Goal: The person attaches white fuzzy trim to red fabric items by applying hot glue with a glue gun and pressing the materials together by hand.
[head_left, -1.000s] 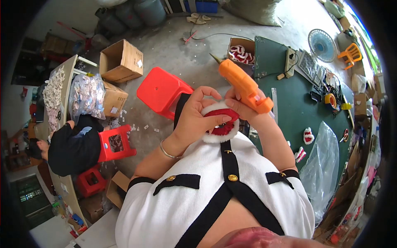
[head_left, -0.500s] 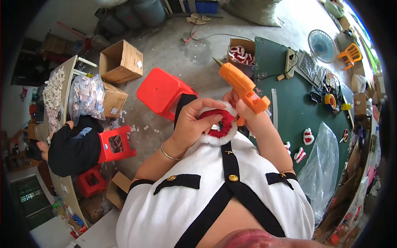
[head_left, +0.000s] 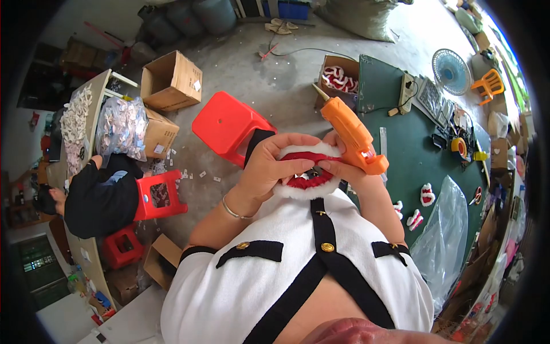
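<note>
In front of my chest is a red fabric ring with white fluffy trim (head_left: 312,186), its centre opening stretched wide. My left hand (head_left: 274,166), wearing a bracelet, grips the ring's left side, thumb on the red cloth and fingers along the far fluffy edge. My right hand (head_left: 349,169) pinches the ring's right side with its thumb. That same hand also holds an orange glue gun (head_left: 352,133), whose nozzle points up and left, away from the ring. The fingers around the gun's handle are mostly hidden.
A green table (head_left: 389,143) on my right carries small red-and-white pieces (head_left: 427,195), a plastic bag (head_left: 444,229), scissors (head_left: 476,196) and a power strip (head_left: 407,92). A red stool (head_left: 226,123) stands ahead. Another person (head_left: 103,198) sits at a table on the left.
My right thumb has come onto the ring, and its opening is now pulled wider sideways. The glue gun has shifted slightly right and down.
</note>
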### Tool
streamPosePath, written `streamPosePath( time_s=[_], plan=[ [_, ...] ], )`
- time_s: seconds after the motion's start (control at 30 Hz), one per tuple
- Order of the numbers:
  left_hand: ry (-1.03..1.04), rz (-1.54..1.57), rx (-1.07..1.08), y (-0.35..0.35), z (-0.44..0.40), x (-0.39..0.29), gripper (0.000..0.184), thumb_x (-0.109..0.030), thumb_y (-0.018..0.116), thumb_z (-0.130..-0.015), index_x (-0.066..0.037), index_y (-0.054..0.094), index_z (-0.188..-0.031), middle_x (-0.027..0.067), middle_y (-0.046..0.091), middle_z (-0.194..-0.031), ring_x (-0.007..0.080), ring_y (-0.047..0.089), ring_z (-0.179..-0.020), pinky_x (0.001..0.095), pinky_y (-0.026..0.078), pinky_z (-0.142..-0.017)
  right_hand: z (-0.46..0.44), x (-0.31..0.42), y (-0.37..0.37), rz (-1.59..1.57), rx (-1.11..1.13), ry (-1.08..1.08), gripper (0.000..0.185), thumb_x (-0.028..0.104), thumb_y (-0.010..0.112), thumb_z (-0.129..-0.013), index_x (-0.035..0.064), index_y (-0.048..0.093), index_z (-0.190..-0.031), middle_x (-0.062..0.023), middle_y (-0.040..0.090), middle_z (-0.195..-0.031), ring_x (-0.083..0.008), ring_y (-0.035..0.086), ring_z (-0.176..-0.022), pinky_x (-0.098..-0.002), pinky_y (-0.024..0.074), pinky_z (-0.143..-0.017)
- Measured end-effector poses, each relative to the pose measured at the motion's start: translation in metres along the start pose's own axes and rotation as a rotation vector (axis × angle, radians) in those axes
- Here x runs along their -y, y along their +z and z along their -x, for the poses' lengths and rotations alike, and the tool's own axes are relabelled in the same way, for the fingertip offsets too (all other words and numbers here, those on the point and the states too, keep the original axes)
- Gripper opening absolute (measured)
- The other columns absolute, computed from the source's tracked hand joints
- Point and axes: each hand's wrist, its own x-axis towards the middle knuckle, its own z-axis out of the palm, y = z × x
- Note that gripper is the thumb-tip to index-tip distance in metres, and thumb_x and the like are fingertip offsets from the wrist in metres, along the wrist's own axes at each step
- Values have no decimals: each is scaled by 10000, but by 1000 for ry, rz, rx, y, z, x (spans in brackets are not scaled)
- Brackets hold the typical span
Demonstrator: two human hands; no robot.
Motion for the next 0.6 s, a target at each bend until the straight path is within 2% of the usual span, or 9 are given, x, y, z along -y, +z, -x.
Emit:
streamPosePath(
  time_s=[0.13,0.27,0.4,0.53,0.6],
  plan=[
    [-32,-7,4,-5,-2,4,280,18,677,-782,-29,617,-1051,-3,619,-750,-3,454,-521,144,349,-449,1,-2,1,-22,17,-28,345,-53,740,-686,76,462,-844,-30,571,-950,-101,535,-867,-248,454,-750],
    [1,65,39,-5,-4,6,244,1,650,-818,-29,586,-1052,13,612,-796,11,459,-528,153,364,-459,3,-1,2,-58,5,6,367,-39,761,-664,78,457,-833,-23,566,-931,-98,529,-850,-243,450,-737],
    [101,50,34,0,-3,11,171,1,576,-872,-26,555,-1039,29,593,-842,32,484,-556,166,405,-495,3,-3,-4,78,-44,25,384,-21,787,-636,75,485,-852,-8,562,-907,-89,520,-827,-236,445,-713],
    [108,-131,110,-2,-3,12,128,0,511,-908,-21,551,-1028,41,578,-879,52,518,-596,181,446,-549,4,-6,-7,13,-48,23,398,-17,796,-619,67,524,-897,5,558,-874,-84,514,-803,-232,440,-695],
    [81,-170,106,0,-3,10,128,2,497,-910,-16,551,-1025,33,575,-872,58,538,-623,190,464,-588,6,-5,-10,107,-68,31,397,-25,791,-617,66,523,-894,4,560,-865,-83,519,-797,-229,440,-689]
  ],
)
